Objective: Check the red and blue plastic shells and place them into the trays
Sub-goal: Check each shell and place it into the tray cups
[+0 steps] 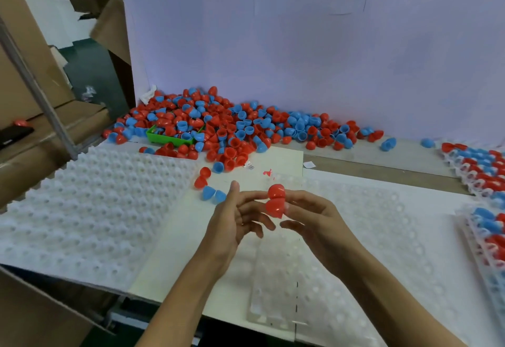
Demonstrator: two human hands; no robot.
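Observation:
A hinged pair of red shells (pixel 276 200) is held up between both hands above the table's middle. My left hand (pixel 235 221) touches it with its fingertips from the left. My right hand (pixel 314 218) pinches it from the right. A big pile of red and blue shells (pixel 224 125) lies at the back against the white wall. A loose red pair (pixel 202 177) and a blue pair (pixel 213 193) lie just left of my left hand. A clear dimpled tray (pixel 355 237) sits under my hands, with no shells in it.
A white dimpled tray stack (pixel 90 210) covers the left of the table. Filled trays of red and blue shells (pixel 481 171) stand at the right edge. A green bin (pixel 169 139) sits in the pile. Cardboard boxes (pixel 24 78) stand at the left.

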